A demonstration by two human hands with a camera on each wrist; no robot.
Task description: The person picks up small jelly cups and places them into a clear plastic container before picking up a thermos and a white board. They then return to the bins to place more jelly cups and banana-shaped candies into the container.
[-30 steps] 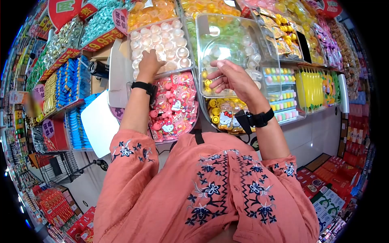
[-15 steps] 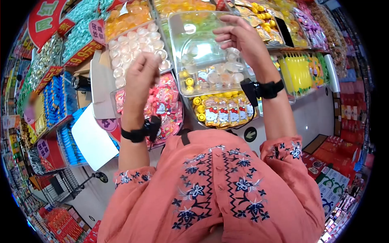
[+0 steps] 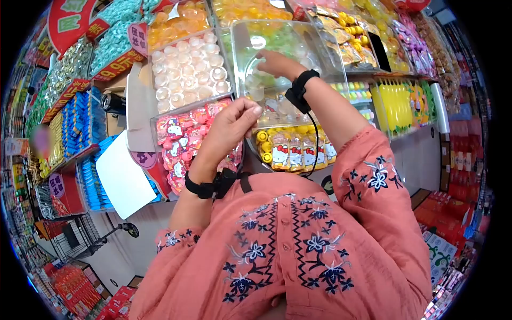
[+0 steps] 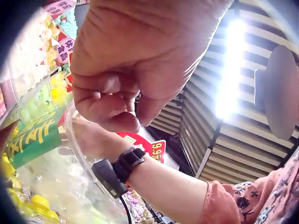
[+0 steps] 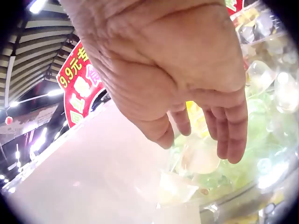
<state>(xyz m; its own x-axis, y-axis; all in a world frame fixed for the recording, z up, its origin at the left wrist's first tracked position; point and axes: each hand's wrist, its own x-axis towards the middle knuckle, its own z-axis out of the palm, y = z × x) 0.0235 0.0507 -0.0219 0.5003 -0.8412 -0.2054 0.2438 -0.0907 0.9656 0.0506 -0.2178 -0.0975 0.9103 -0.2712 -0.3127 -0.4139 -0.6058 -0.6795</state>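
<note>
My left hand (image 3: 233,125) hovers over pink Hello Kitty candy packs (image 3: 181,128), its fingers curled in and the thumb against them. In the left wrist view, nothing shows in the left hand (image 4: 135,70). My right hand (image 3: 280,64) reaches over a clear plastic cover (image 3: 341,80) on the bin of green jelly cups. In the right wrist view, the right hand (image 5: 187,79) hangs with fingers fairly straight, close over a pale jelly cup (image 5: 201,156) and green jellies (image 5: 257,126). Left of it, a bin holds white jelly cups (image 3: 186,69).
Yellow Hello Kitty packs (image 3: 298,149) lie in front of the covered bin. Orange jellies (image 3: 178,26) stand at the back. A white board (image 3: 120,178) leans at the left, near a shopping cart (image 3: 74,234). A black cable (image 3: 318,138) hangs from my right wrist.
My left hand has come away from the white jelly cups, toward me and to the right. The right hand, earlier farther right, has moved left over the clear cover, fingers now pointing down.
</note>
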